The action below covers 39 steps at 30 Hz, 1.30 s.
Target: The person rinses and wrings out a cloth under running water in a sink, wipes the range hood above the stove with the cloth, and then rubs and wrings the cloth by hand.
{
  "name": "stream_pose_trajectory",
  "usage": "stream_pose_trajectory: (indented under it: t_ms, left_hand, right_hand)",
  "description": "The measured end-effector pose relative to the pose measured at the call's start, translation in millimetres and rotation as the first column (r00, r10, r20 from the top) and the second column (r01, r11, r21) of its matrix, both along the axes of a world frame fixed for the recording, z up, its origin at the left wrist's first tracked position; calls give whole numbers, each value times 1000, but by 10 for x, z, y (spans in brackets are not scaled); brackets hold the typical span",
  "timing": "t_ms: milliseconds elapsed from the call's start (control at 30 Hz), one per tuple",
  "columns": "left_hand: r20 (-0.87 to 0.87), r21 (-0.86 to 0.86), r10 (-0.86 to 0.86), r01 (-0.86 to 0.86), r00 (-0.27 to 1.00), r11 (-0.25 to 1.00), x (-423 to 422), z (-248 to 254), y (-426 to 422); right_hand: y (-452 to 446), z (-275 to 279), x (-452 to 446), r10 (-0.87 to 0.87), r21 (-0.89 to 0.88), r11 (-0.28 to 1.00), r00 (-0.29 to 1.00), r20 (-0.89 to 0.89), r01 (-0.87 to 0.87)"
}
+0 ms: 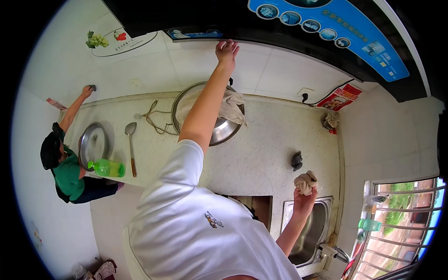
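My left hand (227, 52) is raised to the lower edge of a black range hood (298, 58). Its fingers are a little apart and touch or nearly touch the edge; I see nothing held in them. Lower right, my right hand (304, 201) is closed around a crumpled beige rag (305, 183), held up near the steel sink (305, 240). On the counter beside the rag lies a dark scouring pad (297, 160). Below my left hand, behind my forearm, a large steel wok lid (226, 131) has a beige cloth (231, 108) draped over it.
A co-worker in green (70, 175) at the left holds a dark pad (93, 87) against the wall. On the counter are a steel basin (94, 147), a ladle (131, 140), a green spray bottle (109, 168) and a bagged bundle (329, 121). A barred window (403, 219) is at the right.
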<state>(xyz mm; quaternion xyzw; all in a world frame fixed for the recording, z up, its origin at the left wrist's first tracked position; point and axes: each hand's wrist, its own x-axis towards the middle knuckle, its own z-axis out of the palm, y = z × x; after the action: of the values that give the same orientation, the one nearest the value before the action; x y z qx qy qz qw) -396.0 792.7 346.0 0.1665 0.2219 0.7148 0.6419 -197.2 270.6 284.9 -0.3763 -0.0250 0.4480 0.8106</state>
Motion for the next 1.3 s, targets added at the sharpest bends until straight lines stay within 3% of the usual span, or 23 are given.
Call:
stream_pose_trajectory:
  t_ms: [300,500,600,700,800,833,867,900,933,967,1000,1067,1100,1167,1233,1300]
  left_hand:
    - [-56,39,-25,27,998,999,29,-35,31]
    - [-143,-46,-98,92,985,995,-87,42,-60]
    - [-176,-22,-150,149,973,989,-117,24,-151]
    - [-168,-128,-291,272,942,954,-101,-122,-253]
    - [-425,-74,-494,514,759,854,-165,184,-1201]
    - [-588,3,-533,660,609,751,-107,-143,-1301]
    - [-653,-71,-577,718,491,692,-202,91,-1872]
    - [-707,-22,-608,847,363,531,-279,-62,-2233]
    - [-663,-9,-683,908,307,418,-329,-115,-2602]
    - [-671,-72,-714,941,199,331,-448,-100,-2938]
    - [-658,-14,-721,954,217,300,-535,-269,-3166]
    - [-329,-126,-843,865,426,486,-790,-460,-3550]
    - [-282,-187,-796,783,536,593,-936,-451,-3675]
    - [-355,-226,-696,665,624,712,-1211,-630,-3745]
    - [-378,-235,-651,612,658,755,-1427,-694,-3799]
    - [-395,-232,-592,548,702,804,-1551,-674,-3750]
  right_hand:
    - [59,50,-115,-27,-9,1000,1000,-15,26]
    - [37,86,-239,1,7,1000,999,37,-2]
    - [38,77,-285,27,2,1000,999,31,-27]
    - [112,132,-346,1,17,1000,1000,4,-1]
    - [233,169,-396,56,12,998,998,35,-57]
    - [320,237,-466,91,13,996,993,74,-92]
    - [405,318,-548,124,10,992,986,112,-126]
    - [500,428,-658,195,15,980,965,174,-200]
    - [627,499,-753,250,85,957,940,232,-276]
    - [701,489,-868,250,34,963,929,275,-269]
    - [767,470,-999,245,-10,967,916,317,-255]
    - [888,489,-1294,348,-162,937,805,480,-309]
    - [938,514,-1443,392,-153,915,737,551,-372]
    - [1018,492,-1704,468,-164,863,631,618,-478]
    - [1083,408,-1887,491,-171,845,609,622,-507]
    - [1176,384,-1997,546,-211,778,471,693,-592]
